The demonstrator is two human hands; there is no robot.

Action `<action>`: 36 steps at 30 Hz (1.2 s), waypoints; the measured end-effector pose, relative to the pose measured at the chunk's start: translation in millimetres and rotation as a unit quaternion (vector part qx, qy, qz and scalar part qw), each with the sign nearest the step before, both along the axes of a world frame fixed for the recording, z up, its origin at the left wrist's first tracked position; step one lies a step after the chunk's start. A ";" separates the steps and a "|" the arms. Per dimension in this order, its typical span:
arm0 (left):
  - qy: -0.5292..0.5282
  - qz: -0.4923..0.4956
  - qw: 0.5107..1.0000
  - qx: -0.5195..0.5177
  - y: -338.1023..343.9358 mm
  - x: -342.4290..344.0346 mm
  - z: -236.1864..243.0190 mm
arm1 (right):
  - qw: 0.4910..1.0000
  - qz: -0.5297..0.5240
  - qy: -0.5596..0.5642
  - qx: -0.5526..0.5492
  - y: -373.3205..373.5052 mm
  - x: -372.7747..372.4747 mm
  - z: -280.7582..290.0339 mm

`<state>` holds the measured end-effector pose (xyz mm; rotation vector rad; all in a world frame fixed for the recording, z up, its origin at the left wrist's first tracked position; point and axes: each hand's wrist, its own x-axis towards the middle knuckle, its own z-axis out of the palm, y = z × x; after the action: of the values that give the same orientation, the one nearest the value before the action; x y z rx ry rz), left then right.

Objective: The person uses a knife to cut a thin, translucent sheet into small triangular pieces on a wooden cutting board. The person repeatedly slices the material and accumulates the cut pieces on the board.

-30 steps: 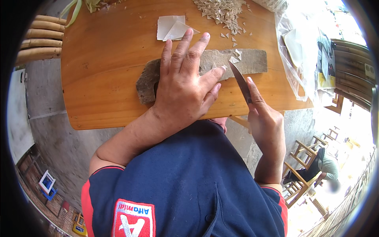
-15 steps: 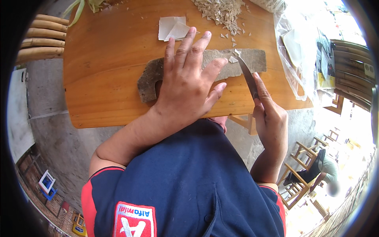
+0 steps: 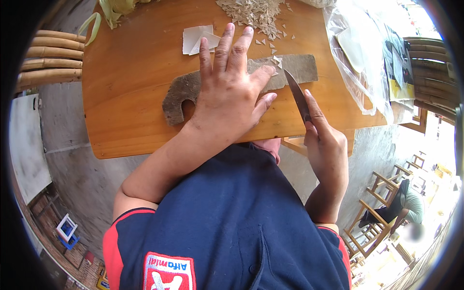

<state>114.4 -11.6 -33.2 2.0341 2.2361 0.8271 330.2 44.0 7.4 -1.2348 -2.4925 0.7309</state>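
Shifted slightly rightward along the board (image 3: 302,70) since half a second ago is the left hand (image 3: 227,94), so that more of the board's notched end is bared; the knife (image 3: 298,98) is drawn a little away from the white pieces (image 3: 277,62), toward the near table edge. By this, it may be judged, the blade is freed from cutting at this instant while material is steadied by the thumb. Everything is carried by the wooden table (image 3: 130,92), whose right side is overlaid by a clear plastic bag (image 3: 360,87). Near the front edge the board, grey-brown and worn, is set at a slant. Its middle is covered by the left hand, palm down, fingers spread wide, thumb tip brought just beside the white pieces; whether anything is pinned beneath the palm cannot be told. By the right hand (image 3: 327,145) the knife's handle is gripped, fingers curled narrow around it, and the tip is held over the board, just apart from the pieces. Beyond the board a heap of small triangles (image 3: 256,14) is spread, and overlapped white sheets (image 3: 192,40) are placed near the left fingertips. Smallest of all, the white pieces are gathered on the board's right half.
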 end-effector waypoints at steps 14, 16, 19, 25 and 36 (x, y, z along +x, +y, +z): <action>-0.005 -0.007 1.000 0.002 -9.0 -3.0 2.7 | 0.995 -0.049 -0.034 -0.074 -26.5 -20.1 1.8; -0.010 -0.008 1.000 0.003 -10.0 -3.6 1.7 | 0.996 -0.045 -0.030 -0.077 -29.9 -23.0 3.2; -0.009 -0.008 1.000 0.000 -11.4 -3.5 1.0 | 0.994 -0.047 -0.036 -0.094 -32.3 -29.4 9.3; -0.021 -0.006 1.000 -0.010 -13.3 -4.6 -0.6 | 1.000 -0.007 -0.007 -0.029 -26.2 -35.3 3.7; -0.023 -0.007 1.000 0.008 -10.9 -5.7 -8.2 | 0.992 -0.072 -0.048 -0.087 -42.5 -24.9 16.0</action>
<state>108.7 -22.5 -41.4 2.0144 2.1961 0.8847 305.3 1.5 23.4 -1.5259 -2.4255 0.8853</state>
